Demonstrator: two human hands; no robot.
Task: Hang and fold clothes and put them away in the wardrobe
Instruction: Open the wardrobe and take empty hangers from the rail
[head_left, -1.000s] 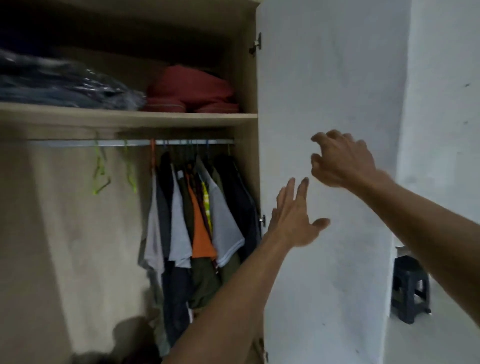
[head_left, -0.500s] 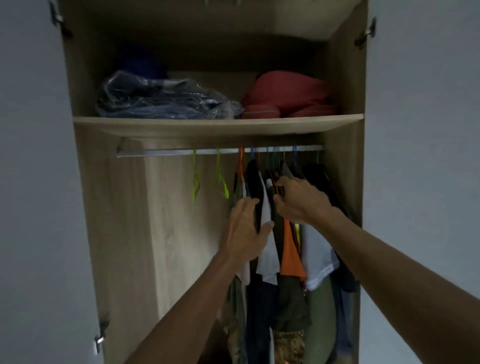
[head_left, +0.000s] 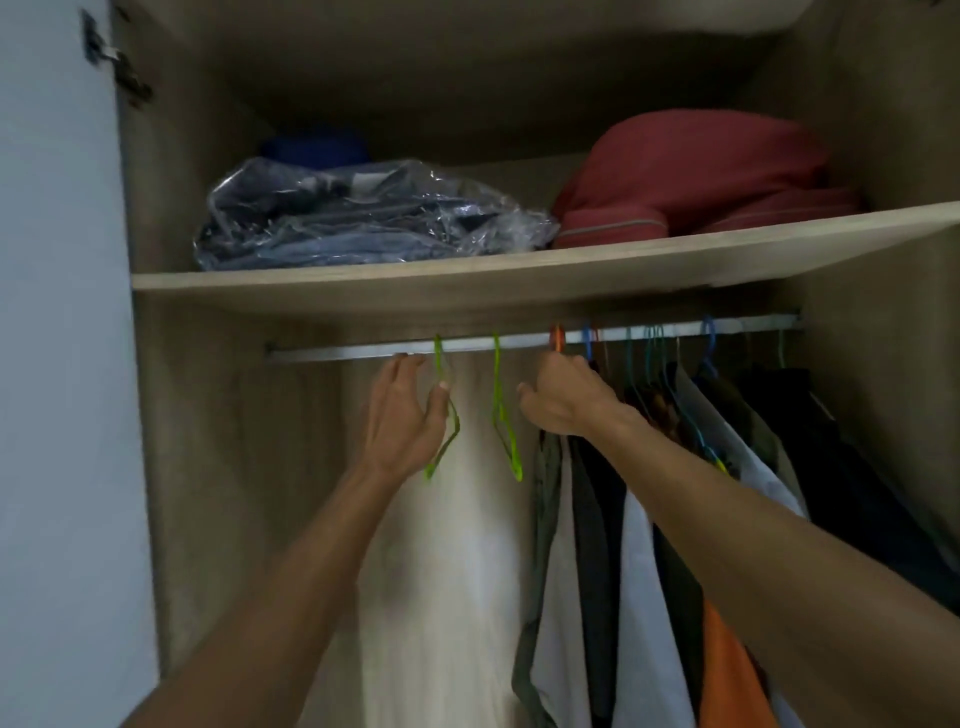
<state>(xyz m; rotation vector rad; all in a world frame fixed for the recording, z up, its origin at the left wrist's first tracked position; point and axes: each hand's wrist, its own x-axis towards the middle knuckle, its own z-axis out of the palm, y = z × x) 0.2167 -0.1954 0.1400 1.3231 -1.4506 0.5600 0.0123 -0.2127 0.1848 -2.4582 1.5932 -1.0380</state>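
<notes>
The open wardrobe has a metal rail (head_left: 353, 352) under a wooden shelf (head_left: 415, 283). Two empty green hangers hang on the rail, one (head_left: 445, 447) on the left and another (head_left: 503, 415) beside it. My left hand (head_left: 405, 421) reaches up to the rail, fingers fairly straight, with its thumb touching the left green hanger. My right hand (head_left: 566, 402) is curled round the top of the leftmost hung garment, just under an orange hanger hook (head_left: 557, 338). Several hung clothes (head_left: 644, 571) fill the right half of the rail.
On the shelf lie a clear plastic bag of dark folded clothes (head_left: 363, 223), a blue item (head_left: 311, 148) behind it and a red bundle (head_left: 691, 166). The white left door (head_left: 52, 364) stands open. The rail's left part holds only the green hangers.
The view swung from the right door to the wardrobe's inside and came closer. My left hand rose from the hung clothes to the left green hanger. My right hand stayed at the hanger tops.
</notes>
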